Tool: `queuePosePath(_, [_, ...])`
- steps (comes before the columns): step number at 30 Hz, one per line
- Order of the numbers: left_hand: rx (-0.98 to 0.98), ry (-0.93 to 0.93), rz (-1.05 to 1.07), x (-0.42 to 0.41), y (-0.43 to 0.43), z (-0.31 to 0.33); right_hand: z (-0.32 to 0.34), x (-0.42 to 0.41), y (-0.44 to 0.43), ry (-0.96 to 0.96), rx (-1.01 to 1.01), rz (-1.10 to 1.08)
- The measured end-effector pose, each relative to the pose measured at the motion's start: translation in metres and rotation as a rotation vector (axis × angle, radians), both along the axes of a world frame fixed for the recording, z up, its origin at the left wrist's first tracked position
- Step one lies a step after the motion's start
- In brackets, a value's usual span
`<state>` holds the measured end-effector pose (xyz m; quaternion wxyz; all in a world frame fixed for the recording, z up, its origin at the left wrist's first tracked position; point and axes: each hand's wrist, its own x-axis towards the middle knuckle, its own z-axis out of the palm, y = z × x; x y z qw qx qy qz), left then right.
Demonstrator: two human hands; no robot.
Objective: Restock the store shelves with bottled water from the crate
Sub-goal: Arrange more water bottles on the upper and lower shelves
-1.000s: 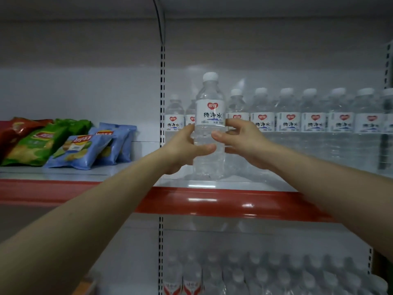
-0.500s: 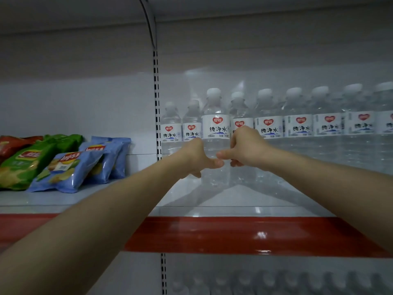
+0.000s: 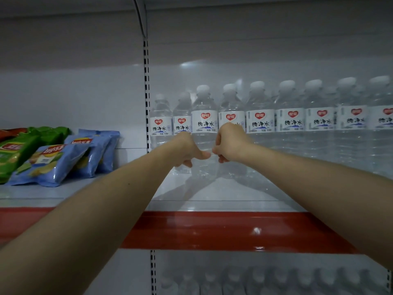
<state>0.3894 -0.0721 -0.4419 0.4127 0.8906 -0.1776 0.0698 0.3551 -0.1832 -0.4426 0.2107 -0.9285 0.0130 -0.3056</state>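
We extend both arms forward; our left hand and right hand curl around one bottle, thumb tips nearly touching.

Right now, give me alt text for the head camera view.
The left hand and right hand grip a bottle from either side, upright on the shelf in a row of matching bottles. Further left lie chip bags.

Water bottles on the shelf, chip bags to their left, lower bottles beneath.
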Motion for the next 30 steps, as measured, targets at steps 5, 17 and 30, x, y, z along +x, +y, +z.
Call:
queuePosePath(5, [-0.032, 0.012, 0.023, 0.009, -0.002, -0.002, -0.012, 0.011, -0.005, -0.078, -0.126, -0.029])
queuePosePath(17, [-0.075, -0.002, -0.009, -0.012, -0.002, -0.006, -0.012, -0.012, -0.004, 0.025, 0.107, 0.078])
queuePosePath(30, [-0.768, -0.167, -0.322, -0.158, 0.002, -0.055, -0.047, -0.159, -0.004, -0.342, 0.628, 0.456])
